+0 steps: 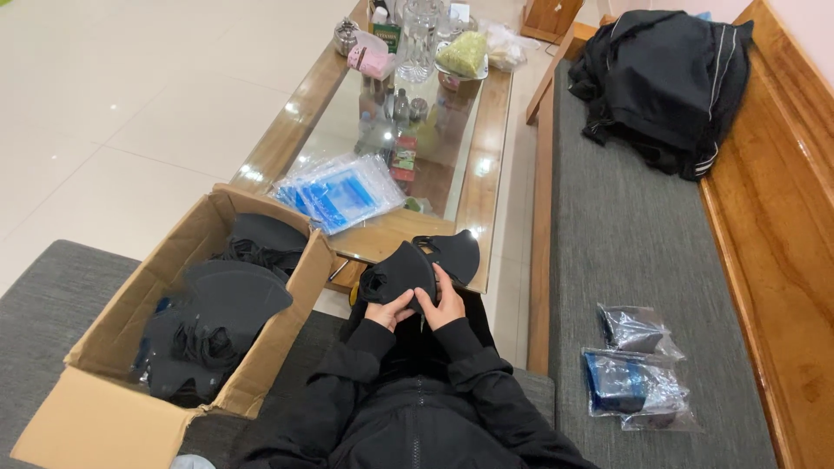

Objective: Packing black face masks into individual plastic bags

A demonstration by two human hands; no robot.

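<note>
A person in a black jacket sits on a grey cushion, seen from above, with both hands raised just in front of the lap. The left hand (388, 308) and the right hand (446, 301) are close together, each gripping the near edge of a black fabric face mask (419, 263) that fans out away from the body — its two halves spreading left and right above the fingers. The thumbs press on the cloth's near side; the mask sits between the hands and the wooden coffee table (486, 148) beyond.

To the person's left, on the cushion, stands an open cardboard box (104, 417) heaped with more black masks (217, 304). On the near end of the table's glass top lies a stack of clear and blue plastic sleeves (340, 193). At the far end are a clear glass jug (418, 39), a small pink container (372, 61) and a bag of something pale green (461, 54).

To the right runs a wooden bench with a grey seat pad (643, 243). Near the person on it lie a few packed sleeves (638, 369); far along it a black garment (665, 82) is bundled up.
</note>
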